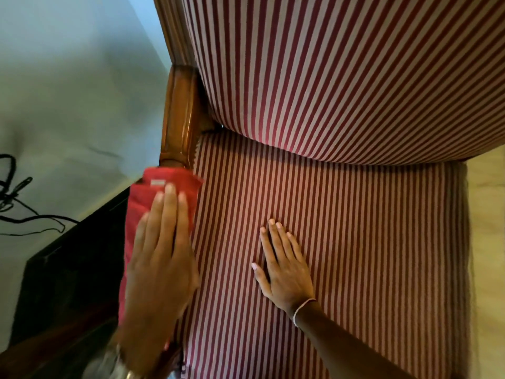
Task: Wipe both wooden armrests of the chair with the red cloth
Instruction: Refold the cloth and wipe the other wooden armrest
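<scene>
1. On the left wooden armrest (180, 116) of the striped armchair, the red cloth (161, 192) lies folded over the front part of the rail, under the left hand (161, 255).
2. That hand's fingers (169, 206) lie flat and close together, pressing the cloth down on the wood; nothing is pinched.
3. The right hand (284, 266) rests palm-down on the striped seat cushion (355, 242), fingers slightly spread, seemingly bracing the person.
4. The bare, glossy stretch of armrest toward the backrest (328, 64) looks not yet covered by the cloth.
5. Risk: with only flat pressure and no grip, the cloth could slide off the rounded rail toward the dark furniture (73, 269) beside the chair.
6. Risk: a short stroke could miss the rail's rear end and its sides.
7. The other armrest is out of view; it could be forgotten.
</scene>
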A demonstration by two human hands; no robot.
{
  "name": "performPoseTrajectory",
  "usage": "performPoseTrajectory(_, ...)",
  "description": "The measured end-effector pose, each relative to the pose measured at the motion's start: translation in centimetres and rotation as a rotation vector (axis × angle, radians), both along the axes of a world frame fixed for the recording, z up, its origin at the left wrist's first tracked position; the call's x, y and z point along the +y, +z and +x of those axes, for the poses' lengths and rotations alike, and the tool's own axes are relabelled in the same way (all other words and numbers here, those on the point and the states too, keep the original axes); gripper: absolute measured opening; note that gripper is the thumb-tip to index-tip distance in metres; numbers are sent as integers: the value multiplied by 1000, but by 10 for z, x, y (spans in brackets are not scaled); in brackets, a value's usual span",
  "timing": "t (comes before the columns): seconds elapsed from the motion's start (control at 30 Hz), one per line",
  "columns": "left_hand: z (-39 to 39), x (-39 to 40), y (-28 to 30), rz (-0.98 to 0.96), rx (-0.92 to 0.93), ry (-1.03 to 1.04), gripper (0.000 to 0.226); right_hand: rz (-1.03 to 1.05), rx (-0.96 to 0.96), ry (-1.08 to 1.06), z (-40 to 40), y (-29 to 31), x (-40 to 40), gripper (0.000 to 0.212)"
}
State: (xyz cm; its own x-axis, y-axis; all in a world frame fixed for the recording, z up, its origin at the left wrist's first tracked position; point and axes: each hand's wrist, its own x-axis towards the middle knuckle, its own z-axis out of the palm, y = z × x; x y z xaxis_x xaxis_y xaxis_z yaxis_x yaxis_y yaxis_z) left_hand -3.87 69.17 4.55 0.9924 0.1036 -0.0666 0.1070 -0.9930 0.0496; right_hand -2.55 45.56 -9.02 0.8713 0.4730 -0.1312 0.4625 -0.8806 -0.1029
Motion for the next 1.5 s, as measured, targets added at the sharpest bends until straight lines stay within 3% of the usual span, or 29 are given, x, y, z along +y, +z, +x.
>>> performPoseTrajectory(0.13,10,4,3,40,24,-37,74,9,-3,-10,1,-3,2,71)
performPoseTrajectory(0.37,168,2,22,-70,-137,32,67,-9,-2,-9,2,-3,3,73)
performPoseTrajectory(0.43,139,4,14,-88,-132,53,68,-7,7,-5,3,-2,2,73)
performPoseTrajectory(0.57,-13,0,4,-9,4,-2,70,-1,-3,-4,-2,-6,1,73)
performPoseTrajectory(0.63,-36,4,1,-15,48,-28,70,4,-24,-8,-1,-9,1,73)
performPoseTrajectory(0.9,163,8,14,-95,-146,28,68,-2,-33,-2,-4,-9,1,71)
performPoseTrajectory(0.97,177,9,13,-84,-162,40,67,6,-39,-8,-1,-9,1,71)
performPoseTrajectory(1.17,37,3,-2,-45,-95,10,71,24,-16,-6,-2,-5,0,71)
performPoseTrajectory(1.3,6,4,-5,-50,-55,8,70,62,20,-15,-2,-1,0,71)
performPoseTrajectory(1.4,11,3,3,-198,-91,21,67,167,101,-77,-3,12,9,71)
performPoseTrajectory(1.5,6,8,16,-568,-170,281,64,507,308,-304,0,39,30,59)
